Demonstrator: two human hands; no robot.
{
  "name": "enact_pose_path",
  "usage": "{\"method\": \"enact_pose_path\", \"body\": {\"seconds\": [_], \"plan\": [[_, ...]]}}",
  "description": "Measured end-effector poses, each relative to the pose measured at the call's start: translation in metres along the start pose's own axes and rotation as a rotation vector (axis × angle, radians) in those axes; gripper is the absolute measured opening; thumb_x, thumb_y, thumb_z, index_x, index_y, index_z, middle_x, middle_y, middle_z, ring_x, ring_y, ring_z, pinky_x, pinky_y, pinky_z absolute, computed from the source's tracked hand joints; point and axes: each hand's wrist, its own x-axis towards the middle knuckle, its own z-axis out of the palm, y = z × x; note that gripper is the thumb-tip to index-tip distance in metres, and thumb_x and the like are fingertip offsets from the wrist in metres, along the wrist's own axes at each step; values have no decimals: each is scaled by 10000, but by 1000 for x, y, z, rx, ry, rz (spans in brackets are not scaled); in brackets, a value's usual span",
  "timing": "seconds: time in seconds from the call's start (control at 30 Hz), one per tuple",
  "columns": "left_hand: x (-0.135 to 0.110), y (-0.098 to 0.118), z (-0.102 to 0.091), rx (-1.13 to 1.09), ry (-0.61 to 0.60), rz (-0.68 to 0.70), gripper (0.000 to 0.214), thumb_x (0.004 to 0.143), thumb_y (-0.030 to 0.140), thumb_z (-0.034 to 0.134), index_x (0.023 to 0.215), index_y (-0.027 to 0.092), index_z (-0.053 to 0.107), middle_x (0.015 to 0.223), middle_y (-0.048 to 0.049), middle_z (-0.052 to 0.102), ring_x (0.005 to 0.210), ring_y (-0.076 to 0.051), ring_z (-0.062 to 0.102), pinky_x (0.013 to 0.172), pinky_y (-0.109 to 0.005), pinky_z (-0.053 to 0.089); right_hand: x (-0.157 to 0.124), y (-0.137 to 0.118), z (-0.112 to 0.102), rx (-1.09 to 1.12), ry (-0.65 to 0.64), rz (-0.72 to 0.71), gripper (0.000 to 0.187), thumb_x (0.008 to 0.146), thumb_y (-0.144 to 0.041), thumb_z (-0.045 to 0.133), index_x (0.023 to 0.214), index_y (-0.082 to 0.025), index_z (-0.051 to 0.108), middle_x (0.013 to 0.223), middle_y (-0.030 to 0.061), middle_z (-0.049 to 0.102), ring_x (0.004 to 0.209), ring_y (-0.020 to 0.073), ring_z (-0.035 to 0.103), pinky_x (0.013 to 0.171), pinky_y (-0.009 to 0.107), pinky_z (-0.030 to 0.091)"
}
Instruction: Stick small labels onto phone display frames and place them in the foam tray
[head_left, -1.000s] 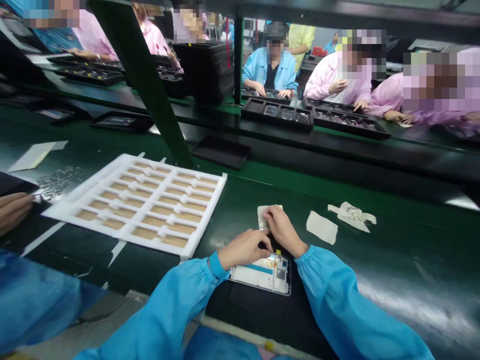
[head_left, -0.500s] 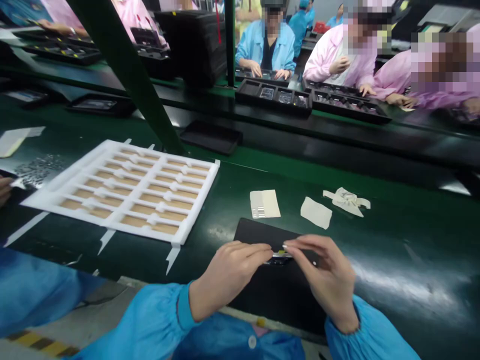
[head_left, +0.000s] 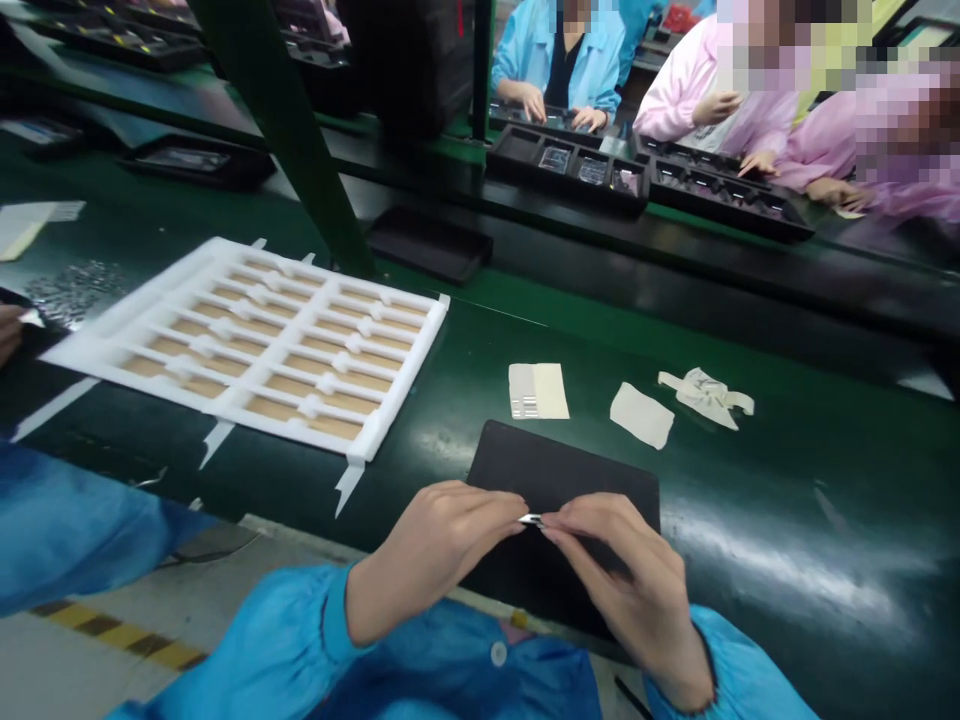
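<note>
My left hand (head_left: pixel 446 535) and my right hand (head_left: pixel 630 565) meet over a black mat (head_left: pixel 562 465). Between their fingertips is a small thin part (head_left: pixel 531 519) with a bright edge and a dark end; its kind is too small to make out. The left fingers lie together and pinch its left end. On the right side, thumb and fingertips close on the other end. Most of the part is hidden by my fingers. Beyond the mat lies a cream backing sheet (head_left: pixel 553 390) with several small silvery strips on it.
A white foam tray (head_left: pixel 364 448) with tan-bottomed slots is taped down at left. Crumpled pale paper (head_left: pixel 705 395) and a flat paper scrap (head_left: pixel 641 415) lie at right. A green post (head_left: pixel 285 130) slants across the bench. Another person's hand (head_left: pixel 9 330) shows at far left; co-workers sit opposite.
My hands have come closer together, and the part between them now shows a shorter, narrower side. The yellow spot on it is out of sight. The camera view has tilted down.
</note>
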Motion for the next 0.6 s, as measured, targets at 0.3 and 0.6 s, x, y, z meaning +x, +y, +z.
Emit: {"method": "enact_pose_path", "body": {"seconds": [0.3,0.6], "plan": [[-3,-3,6,-30,82,33,125,985,175,537,1081,179,617,1068,-12,740,920,-134,714,728,-245,515,4,2,2,-124,-142,-10,111,942,-137,596,1010,-221,619,883,35,678,784,175,641,694,305,530],[-9,-4,10,24,163,140,197,978,116,510,1137,147,621,1081,-44,738,918,-136,704,755,-251,531,10,-6,-2,-276,-287,-38,98,993,-178,514,1065,-224,563,864,32,669,723,172,623,634,305,507]]}}
